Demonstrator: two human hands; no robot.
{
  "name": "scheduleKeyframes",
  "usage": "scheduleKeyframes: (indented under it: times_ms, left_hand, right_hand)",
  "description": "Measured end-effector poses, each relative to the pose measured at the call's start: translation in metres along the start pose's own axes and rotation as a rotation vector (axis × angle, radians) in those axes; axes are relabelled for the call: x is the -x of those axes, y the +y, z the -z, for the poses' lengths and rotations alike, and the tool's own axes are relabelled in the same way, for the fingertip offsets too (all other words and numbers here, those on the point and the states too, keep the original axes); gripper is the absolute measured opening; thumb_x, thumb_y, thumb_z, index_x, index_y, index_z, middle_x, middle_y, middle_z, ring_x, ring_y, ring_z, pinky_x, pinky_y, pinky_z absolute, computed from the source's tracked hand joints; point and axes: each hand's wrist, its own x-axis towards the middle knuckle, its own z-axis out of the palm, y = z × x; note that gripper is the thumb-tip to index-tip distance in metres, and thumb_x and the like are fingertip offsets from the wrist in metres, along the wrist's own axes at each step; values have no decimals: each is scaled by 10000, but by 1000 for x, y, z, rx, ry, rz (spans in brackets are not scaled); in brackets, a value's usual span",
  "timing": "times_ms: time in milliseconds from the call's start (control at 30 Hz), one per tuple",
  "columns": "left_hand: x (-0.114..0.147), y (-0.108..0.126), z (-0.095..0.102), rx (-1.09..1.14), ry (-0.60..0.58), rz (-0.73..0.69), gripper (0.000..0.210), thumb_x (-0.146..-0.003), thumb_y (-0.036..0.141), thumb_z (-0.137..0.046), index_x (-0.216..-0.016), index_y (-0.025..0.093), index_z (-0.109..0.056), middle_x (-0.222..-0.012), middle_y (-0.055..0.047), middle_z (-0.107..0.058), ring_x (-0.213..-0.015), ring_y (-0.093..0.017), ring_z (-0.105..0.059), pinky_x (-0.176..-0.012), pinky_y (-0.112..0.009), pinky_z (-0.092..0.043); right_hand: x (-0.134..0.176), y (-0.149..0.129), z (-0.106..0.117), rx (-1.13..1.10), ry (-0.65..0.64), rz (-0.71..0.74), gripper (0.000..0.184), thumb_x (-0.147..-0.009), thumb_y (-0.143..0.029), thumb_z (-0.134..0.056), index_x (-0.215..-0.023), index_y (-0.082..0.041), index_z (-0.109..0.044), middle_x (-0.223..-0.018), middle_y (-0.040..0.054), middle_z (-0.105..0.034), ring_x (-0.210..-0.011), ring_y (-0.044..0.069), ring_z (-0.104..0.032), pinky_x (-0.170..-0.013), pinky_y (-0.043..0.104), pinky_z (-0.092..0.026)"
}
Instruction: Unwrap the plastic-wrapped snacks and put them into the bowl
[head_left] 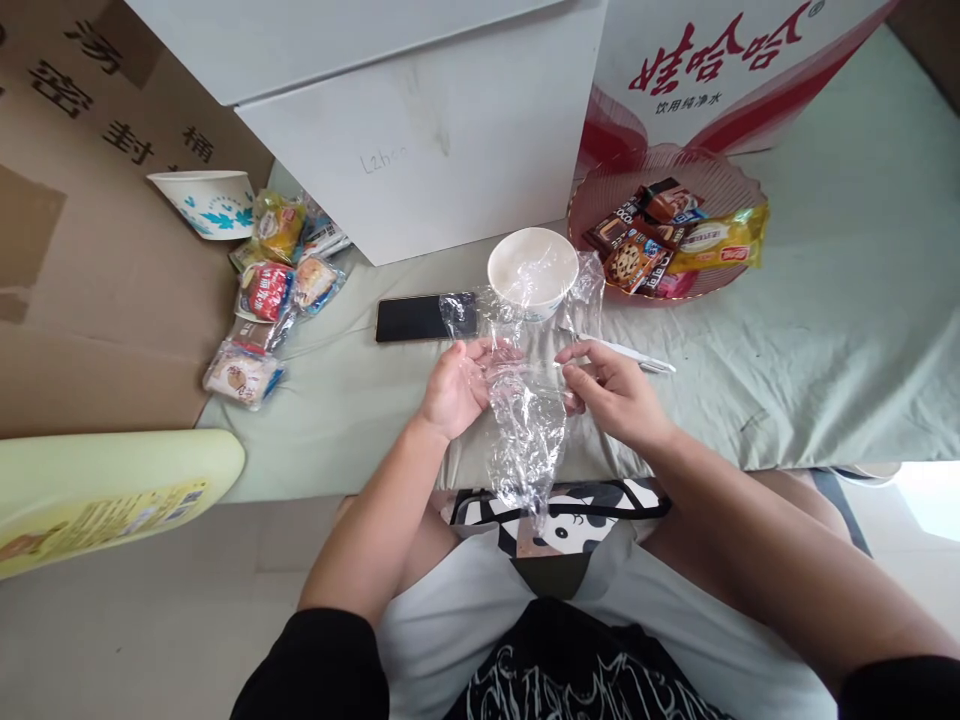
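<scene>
A crumpled sheet of clear plastic film (pixel 527 430) hangs between my two hands, its lower end dangling past the table's front edge. My left hand (pixel 459 388) has its fingers curled into the film from the left. On the other side my right hand (pixel 621 392) pinches the film between thumb and index finger. The film's upper part drapes over the near rim of a white paper bowl (pixel 517 262) and partly over a black phone (pixel 420 318). A slim white tool, perhaps a utility knife (pixel 645 360), lies just beyond my right hand.
A pink scalloped bowl (pixel 581 215) of wrapped snacks stands at the back right. Several snack packets (pixel 244 375) and another paper bowl (pixel 214 205) are at left. Boxes (pixel 465 150) rise behind; a yellow-green container (pixel 127 480) juts in at the left edge.
</scene>
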Motion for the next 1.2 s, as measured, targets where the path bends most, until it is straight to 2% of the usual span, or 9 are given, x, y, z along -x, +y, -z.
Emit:
scheduleKeyframes:
  times_ms: [67, 133, 267, 433, 667, 767, 933, 1067, 1200]
  left_hand:
    - [2, 0, 0, -8, -152, 110, 715, -649, 670, -827, -1144, 164, -721, -1196, -147, -764, -1068, -314, -747, -755, -361, -629]
    - [4, -1, -1, -65, -215, 191, 669, -651, 534, -884, -1192, 181, -710, -1259, -149, -747, -1095, -318, -744, -795, -371, -633]
    - [5, -2, -2, -227, -82, 222, 383, -697, 218, -799, -1068, 162, -721, -1030, -95, -805, -790, -187, -773, -597, -218, -563]
    - [8, 4, 3, -289, -82, 135, 314, -734, 284, -790, -999, 156, -680, -821, -47, -796, -428, -93, -612, -376, -183, -398]
    - [20, 4, 9, -301, -347, 197, 500, -827, 441, -795, -1262, 230, -669, -993, -91, -815, -758, -222, -795, -630, -276, -590]
    - [20, 4, 8, -345, -305, 96, 385, -786, 399, -841, -1121, 229, -755, -900, -61, -813, -716, -190, -777, -618, -252, -572]
    - [16, 9, 6, -358, -56, -141, 285, -697, 442, -885, -723, 175, -790, -652, -38, -737, -511, -127, -637, -545, -264, -530]
    - [16, 15, 8, -423, -57, -193, 302, -667, 480, -866, -674, 185, -801, -687, -68, -735, -567, -159, -646, -578, -302, -531]
    - [16, 16, 9, -607, -58, -281, 140, -726, 320, -752, -645, 218, -804, -782, -80, -765, -711, -196, -685, -648, -313, -530]
  right_hand:
    - [1, 2, 0, 137, 10, 43, 255, -927, -435, -543, -1006, -196, -586, -555, -50, -581, -503, 124, -582, -540, 279, -443]
    - [3, 3, 0, 328, 35, 96, 216, -929, -374, -525, -1005, -193, -614, -555, -39, -605, -487, 119, -540, -547, 288, -406]
    - [4, 5, 0, 453, 36, 151, 187, -924, -323, -524, -1015, -195, -625, -556, -35, -641, -480, 116, -517, -562, 295, -386]
    - [2, 4, 0, 105, -70, 87, 231, -957, -410, -541, -1048, -200, -579, -579, -35, -652, -523, 131, -605, -564, 284, -452]
    - [3, 8, 2, -372, -216, 36, 230, -941, -449, -631, -1044, -250, -580, -651, -52, -658, -557, 134, -643, -572, 287, -515]
    - [3, 7, 3, -419, -221, 27, 173, -925, -406, -654, -937, -239, -610, -669, -36, -667, -580, 131, -636, -583, 283, -504]
    - [3, -1, 7, -303, -203, 50, 155, -889, -341, -623, -804, -216, -658, -694, -9, -651, -621, 127, -578, -608, 279, -445]
    - [2, -3, 11, -178, -149, 44, 229, -880, -389, -555, -799, -212, -675, -749, 33, -657, -695, 171, -583, -641, 312, -441]
    - [-1, 0, 13, -53, -68, 43, 428, -932, -569, -491, -727, -212, -607, -682, 35, -606, -633, 163, -537, -607, 305, -414]
